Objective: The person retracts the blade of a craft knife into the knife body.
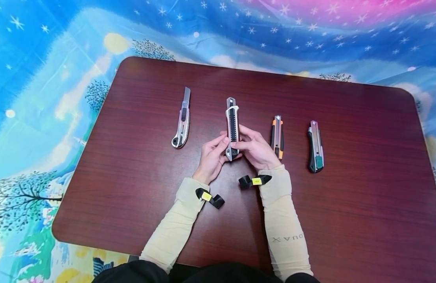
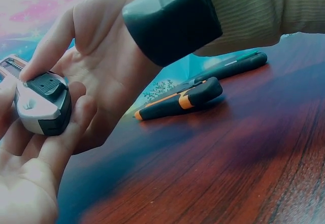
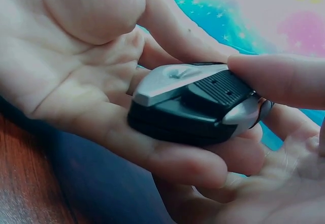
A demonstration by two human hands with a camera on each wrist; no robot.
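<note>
A silver and black utility knife [image 1: 232, 127] is held upright between both hands in the head view, its blade end pointing away from the body. My left hand [image 1: 212, 157] grips the lower left side of its handle, thumb along the edge. From the other side my right hand [image 1: 256, 147] holds it too. In the right wrist view, a thumb [image 3: 279, 79] rests by the ribbed black part [image 3: 218, 88] at the handle's butt end, while fingers lie beneath. The left wrist view shows the same butt end [image 2: 43, 102] between the two hands.
On the dark red table [image 1: 133, 177] lie a silver utility knife [image 1: 182, 122] with its blade out at left, an orange and black one [image 1: 277, 135] close beside the right hand, and a green and black one [image 1: 315, 149] farther right. A patterned cloth [image 1: 203, 31] hangs behind.
</note>
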